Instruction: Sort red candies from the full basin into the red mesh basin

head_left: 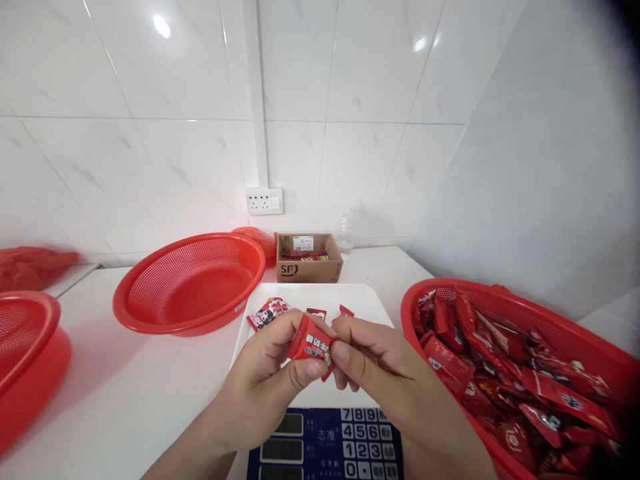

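A small red wrapped candy (311, 341) with white lettering is held up between both hands, over a digital scale. My left hand (270, 373) pinches it from the left, thumb below and index finger behind. On its other end, the thumb and fingertips of my right hand (375, 357) close around the wrapper. Beneath them is the white weighing pan (360, 297) of the scale. A patterned packet (270, 310) and a few other red wrappers lie on the pan, partly hidden by my hands. In front sits the blue keypad panel (327, 453) with its displays.
A red basket (425, 287) full of red snack packets stands at the right. Behind the pan is a cardboard box (310, 270) with packets inside. One red perforated basket (190, 280) stands at back left, another basket (30, 300) at the left edge. A power socket (265, 201) is on the wall.
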Available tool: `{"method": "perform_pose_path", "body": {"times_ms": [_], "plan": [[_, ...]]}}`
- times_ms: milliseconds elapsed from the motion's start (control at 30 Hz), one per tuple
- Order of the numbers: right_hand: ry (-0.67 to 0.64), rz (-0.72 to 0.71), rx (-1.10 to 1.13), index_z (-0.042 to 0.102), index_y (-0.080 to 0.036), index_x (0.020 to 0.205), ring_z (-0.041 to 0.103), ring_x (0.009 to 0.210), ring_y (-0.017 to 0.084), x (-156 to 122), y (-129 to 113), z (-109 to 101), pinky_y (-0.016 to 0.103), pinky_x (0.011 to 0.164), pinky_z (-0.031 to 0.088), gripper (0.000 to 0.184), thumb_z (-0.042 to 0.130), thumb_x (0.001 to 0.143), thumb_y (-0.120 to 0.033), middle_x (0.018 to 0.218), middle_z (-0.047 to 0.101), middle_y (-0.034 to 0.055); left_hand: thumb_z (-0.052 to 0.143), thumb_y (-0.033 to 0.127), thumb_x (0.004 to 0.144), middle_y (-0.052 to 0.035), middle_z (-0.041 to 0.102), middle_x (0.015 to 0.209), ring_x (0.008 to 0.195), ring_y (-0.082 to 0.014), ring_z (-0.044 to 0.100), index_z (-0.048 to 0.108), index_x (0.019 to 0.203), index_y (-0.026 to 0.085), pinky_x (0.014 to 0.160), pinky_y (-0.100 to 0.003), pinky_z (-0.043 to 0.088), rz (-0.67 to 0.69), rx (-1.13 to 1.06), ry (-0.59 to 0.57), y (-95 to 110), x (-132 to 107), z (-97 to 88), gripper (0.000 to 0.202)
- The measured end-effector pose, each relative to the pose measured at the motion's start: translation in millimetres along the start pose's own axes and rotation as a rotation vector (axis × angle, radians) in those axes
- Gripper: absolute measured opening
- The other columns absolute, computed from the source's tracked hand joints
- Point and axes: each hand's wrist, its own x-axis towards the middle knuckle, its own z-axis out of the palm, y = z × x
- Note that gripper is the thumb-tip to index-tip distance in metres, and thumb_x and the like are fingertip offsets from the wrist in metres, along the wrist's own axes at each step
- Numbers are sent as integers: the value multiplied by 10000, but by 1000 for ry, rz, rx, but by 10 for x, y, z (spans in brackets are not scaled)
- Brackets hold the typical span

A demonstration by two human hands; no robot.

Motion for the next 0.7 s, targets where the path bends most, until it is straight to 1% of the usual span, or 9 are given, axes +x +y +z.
{"method": "perform_pose_path", "body": {"times_ms": [67, 100, 200, 233, 300, 400, 533, 600, 700], "plan": [[38, -27, -70, 554, -188, 731, 487, 610, 93, 15, -8, 11, 216, 550, 381, 350, 479, 976, -425, 666, 543, -24, 582, 294, 940, 11, 597, 854, 742, -92, 557, 645, 1037, 260, 729, -207, 514, 4, 114, 54, 12, -8, -6, 120], [89, -50, -104, 573, -196, 768, 508, 622, 91, 21, -7, 17, 211, 560, 396, 306, 486, 979, -399, 689, 566, -25, 598, 293, 930, 1, 605, 918, 780, -98, 570, 648, 1032, 262, 735, -207, 514, 5, 191, 95, 14, -12, -9, 118], [263, -181, -186, 611, -252, 983, 578, 742, 93, 25, 19, 33, 200, 637, 466, 129, 546, 959, -361, 896, 628, -15, 644, 264, 893, -28, 621, 1116, 999, -155, 601, 658, 1023, 262, 841, -245, 513, 32, 417, 218, -4, -16, -18, 130], [282, -232, -213, 607, -282, 1066, 586, 800, 101, 23, 32, 36, 204, 673, 488, 158, 575, 942, -375, 985, 622, -7, 640, 247, 893, -32, 633, 1131, 1038, -170, 601, 652, 1050, 267, 872, -265, 509, 39, 475, 241, -15, -15, -19, 160], [240, -291, -276, 582, -340, 1200, 576, 882, 122, 15, 54, 39, 221, 724, 517, 317, 637, 897, -413, 1106, 587, 6, 613, 190, 895, -27, 672, 1063, 985, -171, 624, 626, 1124, 280, 848, -281, 518, 46, 578, 267, -34, -12, -21, 246], [188, -290, -365, 526, -382, 1304, 564, 896, 135, 8, 67, 38, 219, 689, 533, 467, 685, 865, -385, 1126, 573, 12, 599, 94, 853, -25, 686, 988, 854, -168, 626, 626, 1108, 262, 743, -280, 523, 86, 770, 276, -42, -8, -22, 306], [200, -372, -382, 583, -352, 1240, 575, 871, 131, 22, 55, 40, 216, 683, 536, 354, 655, 895, -309, 995, 592, 2, 591, 62, 820, -47, 654, 989, 861, -175, 613, 654, 993, 232, 707, -275, 522, 176, 953, 223, -17, -14, -22, 251], [216, -415, -363, 619, -332, 1170, 581, 843, 120, 34, 52, 42, 216, 703, 534, 283, 658, 895, -281, 956, 595, -7, 581, 56, 811, -49, 632, 989, 870, -170, 611, 656, 1042, 236, 702, -268, 525, 182, 980, 224, -4, -23, -15, 302], [251, -417, -336, 633, -307, 1085, 580, 833, 113, 45, 60, 47, 215, 722, 524, 203, 663, 892, -250, 932, 605, -17, 564, 52, 799, -40, 607, 947, 853, -163, 605, 631, 1172, 246, 700, -270, 532, 207, 976, 269, 1, -38, -2, 426]]}}
